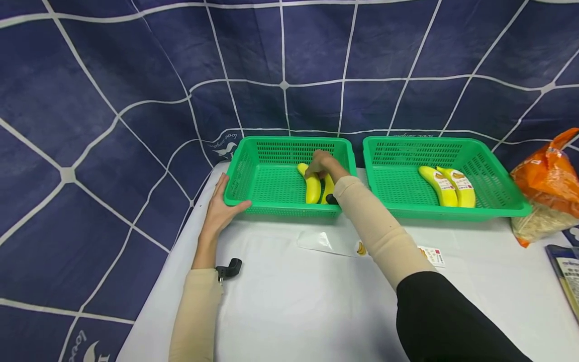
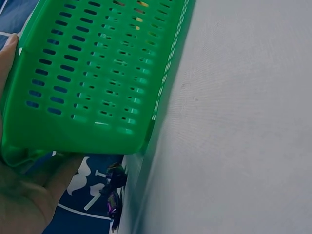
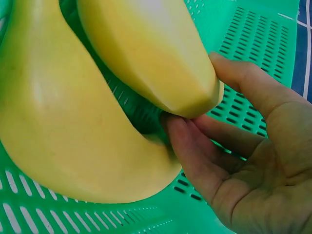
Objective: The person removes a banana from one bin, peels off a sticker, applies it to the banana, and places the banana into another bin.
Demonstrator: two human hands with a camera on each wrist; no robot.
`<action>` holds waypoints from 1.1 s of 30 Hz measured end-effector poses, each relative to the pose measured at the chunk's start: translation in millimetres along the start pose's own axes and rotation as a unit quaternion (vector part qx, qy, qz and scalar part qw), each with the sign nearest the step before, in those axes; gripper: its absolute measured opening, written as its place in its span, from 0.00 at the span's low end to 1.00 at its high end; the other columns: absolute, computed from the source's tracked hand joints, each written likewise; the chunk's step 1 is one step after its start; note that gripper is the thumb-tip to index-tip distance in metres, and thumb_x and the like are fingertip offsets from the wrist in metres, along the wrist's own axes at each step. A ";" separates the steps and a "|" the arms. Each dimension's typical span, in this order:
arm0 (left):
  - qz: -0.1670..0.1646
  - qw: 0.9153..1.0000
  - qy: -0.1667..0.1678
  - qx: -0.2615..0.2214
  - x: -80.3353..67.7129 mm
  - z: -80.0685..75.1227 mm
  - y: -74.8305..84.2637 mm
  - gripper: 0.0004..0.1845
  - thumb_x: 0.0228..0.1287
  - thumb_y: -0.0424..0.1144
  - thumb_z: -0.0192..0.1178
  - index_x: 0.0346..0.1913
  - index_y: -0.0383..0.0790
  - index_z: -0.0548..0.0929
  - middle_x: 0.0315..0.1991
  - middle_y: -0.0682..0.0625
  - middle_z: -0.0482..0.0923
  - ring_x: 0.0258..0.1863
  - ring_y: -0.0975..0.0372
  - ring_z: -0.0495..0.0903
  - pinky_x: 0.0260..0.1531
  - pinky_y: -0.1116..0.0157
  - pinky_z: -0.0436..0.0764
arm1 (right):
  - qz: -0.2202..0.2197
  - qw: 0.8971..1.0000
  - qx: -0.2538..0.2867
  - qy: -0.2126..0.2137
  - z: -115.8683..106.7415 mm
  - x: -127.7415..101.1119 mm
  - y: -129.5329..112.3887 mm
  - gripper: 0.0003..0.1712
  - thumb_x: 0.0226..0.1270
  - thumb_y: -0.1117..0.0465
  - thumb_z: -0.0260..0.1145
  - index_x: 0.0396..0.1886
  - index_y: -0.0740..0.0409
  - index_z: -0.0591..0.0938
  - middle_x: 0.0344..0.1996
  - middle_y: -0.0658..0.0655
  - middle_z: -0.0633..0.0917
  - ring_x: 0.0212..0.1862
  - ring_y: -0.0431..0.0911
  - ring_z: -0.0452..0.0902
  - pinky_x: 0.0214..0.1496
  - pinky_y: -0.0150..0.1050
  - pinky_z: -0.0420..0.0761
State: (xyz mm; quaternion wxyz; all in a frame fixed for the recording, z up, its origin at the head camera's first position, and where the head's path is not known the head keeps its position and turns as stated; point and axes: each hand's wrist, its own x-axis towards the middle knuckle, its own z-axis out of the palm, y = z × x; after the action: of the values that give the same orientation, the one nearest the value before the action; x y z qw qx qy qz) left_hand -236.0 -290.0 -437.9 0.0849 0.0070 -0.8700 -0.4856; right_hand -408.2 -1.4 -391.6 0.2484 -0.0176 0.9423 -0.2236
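Observation:
My left hand (image 1: pixel 219 208) rests against the front left corner of the left green basket (image 1: pixel 294 207), its thumb along the front rim and its straight fingers along the left side. In the left wrist view, that hand (image 2: pixel 29 200) lies at the basket's corner. Inside this basket are two yellow bananas, side by side toward the right. My right hand (image 1: pixel 322 163) reaches in from above. In the right wrist view, the right hand (image 3: pixel 258 161) pinches the end of one banana (image 3: pixel 151 53) between thumb and fingers. The other banana (image 3: pixel 73 131) lies beside it, close to the fingertips.
A second green basket (image 1: pixel 393 193) at the right holds two labelled bananas (image 1: pixel 452 186). An orange bag (image 1: pixel 547 176) stands beyond it. On the white table lie a clear plastic piece (image 1: pixel 321 242), a sticker sheet (image 1: pixel 431 256) and a dark packet (image 1: pixel 567 274). A blue gridded cloth (image 1: pixel 316 60) hangs behind.

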 end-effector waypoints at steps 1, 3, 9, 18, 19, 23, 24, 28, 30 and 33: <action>0.000 1.000 0.002 0.001 0.1 0.4 0.1 0.60 0.47 0.47 0.76 0.78 0.45 0.47 0.80 0.56 0.39 0.79 0.53 0.40 0.76 0.44 0.46 | -0.002 1.000 -0.005 0.001 -0.9 0.5 0.6 0.27 0.54 0.56 0.75 0.47 0.62 0.72 0.41 0.61 0.80 0.30 0.45 0.84 0.36 0.33 0.86; 0.002 1.000 0.006 0.004 -0.3 1.1 0.7 0.61 0.46 0.49 0.76 0.78 0.45 0.48 0.80 0.56 0.39 0.79 0.53 0.41 0.76 0.44 0.46 | -0.007 1.000 -0.010 0.003 -3.2 -0.8 1.3 0.27 0.55 0.55 0.75 0.47 0.62 0.71 0.40 0.60 0.79 0.29 0.45 0.84 0.35 0.33 0.86; 0.008 1.000 0.018 0.011 -1.1 3.8 1.8 0.60 0.46 0.51 0.76 0.78 0.46 0.50 0.80 0.53 0.42 0.79 0.52 0.42 0.76 0.45 0.48 | -0.017 1.000 -0.011 0.015 -13.5 -12.4 1.0 0.26 0.56 0.54 0.73 0.46 0.62 0.71 0.38 0.60 0.77 0.33 0.47 0.84 0.42 0.36 0.86; 0.004 1.000 0.021 0.005 -0.5 2.8 -1.1 0.59 0.47 0.53 0.75 0.78 0.46 0.50 0.80 0.54 0.42 0.79 0.53 0.41 0.76 0.45 0.47 | -0.055 0.997 0.005 0.055 -37.0 -38.2 -7.3 0.24 0.57 0.55 0.72 0.46 0.66 0.77 0.35 0.58 0.81 0.42 0.52 0.86 0.44 0.38 0.86; 0.003 1.000 0.020 0.004 -0.6 3.2 -0.6 0.59 0.47 0.53 0.75 0.78 0.46 0.50 0.80 0.53 0.42 0.79 0.53 0.41 0.76 0.45 0.47 | -0.057 0.996 0.008 0.062 -40.4 -42.3 -7.2 0.24 0.57 0.55 0.72 0.46 0.65 0.76 0.36 0.58 0.81 0.42 0.53 0.86 0.42 0.37 0.86; -0.001 1.000 0.015 -0.002 -1.1 3.8 1.2 0.59 0.48 0.53 0.75 0.78 0.45 0.50 0.80 0.52 0.42 0.79 0.53 0.40 0.76 0.45 0.46 | -0.071 0.993 0.008 0.094 -50.6 -56.5 -4.9 0.18 0.55 0.54 0.72 0.37 0.63 0.79 0.32 0.59 0.82 0.38 0.53 0.86 0.30 0.33 0.84; -0.001 1.000 0.014 -0.002 -1.1 3.7 1.5 0.59 0.48 0.53 0.75 0.78 0.45 0.49 0.80 0.52 0.41 0.79 0.53 0.40 0.76 0.45 0.46 | -0.073 0.992 0.007 0.101 -53.1 -60.5 -4.2 0.18 0.55 0.53 0.72 0.35 0.63 0.79 0.31 0.58 0.82 0.35 0.52 0.86 0.28 0.32 0.83; -0.002 1.000 0.013 -0.003 -1.4 2.2 2.1 0.59 0.49 0.52 0.74 0.78 0.45 0.49 0.80 0.54 0.40 0.79 0.53 0.40 0.76 0.45 0.46 | -0.083 0.989 0.016 0.125 -63.9 -79.0 -0.6 0.17 0.55 0.51 0.72 0.31 0.63 0.83 0.25 0.56 0.84 0.24 0.45 0.83 0.27 0.32 0.82; -0.003 1.000 0.015 -0.002 -1.4 2.0 1.8 0.59 0.49 0.52 0.74 0.78 0.45 0.49 0.80 0.54 0.41 0.79 0.53 0.40 0.76 0.46 0.46 | -0.088 0.986 0.019 0.138 -69.6 -89.7 1.2 0.18 0.55 0.50 0.72 0.30 0.62 0.85 0.24 0.55 0.84 0.22 0.43 0.81 0.28 0.32 0.82; -0.006 1.000 0.016 -0.005 -2.1 2.9 2.1 0.59 0.49 0.51 0.75 0.78 0.45 0.49 0.80 0.53 0.40 0.79 0.53 0.40 0.76 0.46 0.46 | -0.098 0.983 0.031 0.154 -77.4 -107.4 5.0 0.18 0.55 0.50 0.72 0.30 0.62 0.86 0.25 0.55 0.86 0.23 0.43 0.81 0.29 0.33 0.82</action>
State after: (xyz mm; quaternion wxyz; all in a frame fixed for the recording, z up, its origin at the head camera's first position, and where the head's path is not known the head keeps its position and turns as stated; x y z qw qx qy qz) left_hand -234.2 -286.2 -437.9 0.0963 0.0193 -0.8661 -0.4902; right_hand -350.6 50.6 -284.2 0.0773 -0.0670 0.9557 -0.2761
